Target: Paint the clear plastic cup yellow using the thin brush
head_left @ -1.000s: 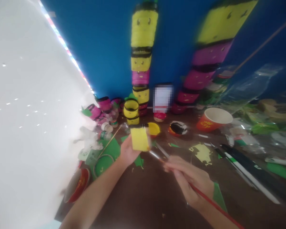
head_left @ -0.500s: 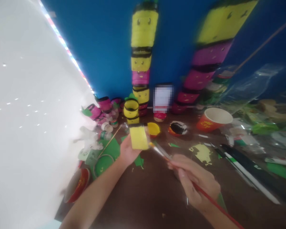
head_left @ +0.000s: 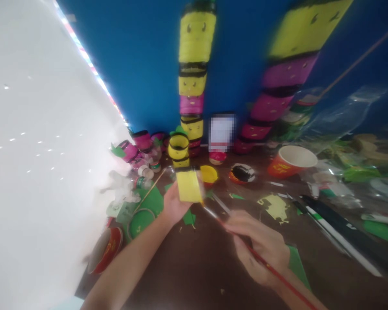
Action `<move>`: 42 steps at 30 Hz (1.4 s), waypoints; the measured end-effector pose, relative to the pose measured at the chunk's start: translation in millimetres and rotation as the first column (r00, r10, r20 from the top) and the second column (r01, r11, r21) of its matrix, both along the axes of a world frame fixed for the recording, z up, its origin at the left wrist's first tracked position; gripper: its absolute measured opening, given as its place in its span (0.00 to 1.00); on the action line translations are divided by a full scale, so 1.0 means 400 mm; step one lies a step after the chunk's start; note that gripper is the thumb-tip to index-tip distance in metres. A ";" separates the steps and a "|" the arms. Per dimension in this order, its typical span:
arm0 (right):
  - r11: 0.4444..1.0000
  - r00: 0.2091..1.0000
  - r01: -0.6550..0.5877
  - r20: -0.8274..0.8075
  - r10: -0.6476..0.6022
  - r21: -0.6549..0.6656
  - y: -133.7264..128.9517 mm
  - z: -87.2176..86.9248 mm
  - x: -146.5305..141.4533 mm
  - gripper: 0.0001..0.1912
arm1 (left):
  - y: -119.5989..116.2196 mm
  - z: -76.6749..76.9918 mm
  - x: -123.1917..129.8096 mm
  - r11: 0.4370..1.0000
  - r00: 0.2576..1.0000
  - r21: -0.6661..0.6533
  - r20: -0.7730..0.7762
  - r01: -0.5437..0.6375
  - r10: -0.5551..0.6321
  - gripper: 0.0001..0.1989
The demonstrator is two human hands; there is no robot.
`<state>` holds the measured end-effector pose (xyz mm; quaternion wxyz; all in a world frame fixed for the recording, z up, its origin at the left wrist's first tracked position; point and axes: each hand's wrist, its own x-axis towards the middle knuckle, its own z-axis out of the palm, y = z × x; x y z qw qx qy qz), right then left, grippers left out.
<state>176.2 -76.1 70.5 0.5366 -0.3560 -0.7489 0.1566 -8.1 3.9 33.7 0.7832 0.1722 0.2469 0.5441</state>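
My left hand [head_left: 174, 206] is closed around a yellow-painted piece [head_left: 189, 186], shaped like a section cut from a plastic bottle, with a dark far rim. Most of my left fingers are hidden behind it. My right hand [head_left: 260, 243] grips a thin paintbrush [head_left: 273, 271] with a red handle and a silvery ferrule. The yellow-tipped bristles meet the lower right corner of the painted piece. Just behind the piece stands a small tub of yellow paint [head_left: 208, 174], and to its right a tub of black paint [head_left: 242, 173].
Stacked yellow and magenta painted bottle sections [head_left: 191, 103] stand against the blue wall. To the right are a red paper cup [head_left: 291, 162], a phone beside it, pens and a marker [head_left: 342, 239]. Green paper scraps [head_left: 148, 198] and a red bowl [head_left: 107, 249] lie left.
My right hand has shifted slightly left and down, and the brush tip has slid down along the right edge of the yellow piece. My left hand has barely moved.
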 end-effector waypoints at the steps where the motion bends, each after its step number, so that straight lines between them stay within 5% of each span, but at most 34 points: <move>1: 1.000 1.000 0.015 -0.012 -0.015 0.008 -0.002 0.001 0.001 0.13 | 0.000 0.000 0.000 1.000 1.000 0.003 0.009 -0.001 0.001 0.21; 6: 0.990 0.990 0.140 0.001 -0.140 0.031 -0.001 0.004 -0.008 0.14 | -0.002 -0.006 0.000 0.999 0.999 0.047 0.034 0.023 -0.024 0.21; 11: 1.000 1.000 0.019 0.006 -0.019 -0.001 -0.001 0.007 -0.006 0.13 | -0.001 -0.010 0.000 0.999 1.000 0.038 0.018 0.010 -0.010 0.21; 17: 0.990 0.991 0.136 0.008 -0.136 0.020 0.000 0.000 -0.005 0.13 | 0.000 -0.010 0.000 0.999 0.999 0.037 0.037 0.010 -0.011 0.21; 23: 0.999 1.000 0.026 -0.008 -0.027 -0.024 -0.002 0.009 -0.002 0.12 | -0.001 -0.001 0.002 1.000 1.000 0.023 0.015 0.002 -0.003 0.20; 29: 0.984 0.986 0.168 0.007 -0.168 -0.051 0.001 0.008 -0.010 0.12 | -0.005 -0.003 0.000 0.999 1.000 0.030 -0.020 0.021 -0.020 0.18; 35: 0.999 1.000 0.022 -0.013 -0.022 -0.045 -0.002 0.018 0.001 0.11 | -0.005 -0.009 0.000 1.000 0.999 0.017 -0.037 0.005 -0.005 0.19; 42: 0.988 0.987 0.155 0.036 -0.154 -0.026 0.005 0.012 -0.010 0.13 | -0.007 -0.009 -0.001 0.999 0.999 0.020 -0.044 0.031 -0.030 0.18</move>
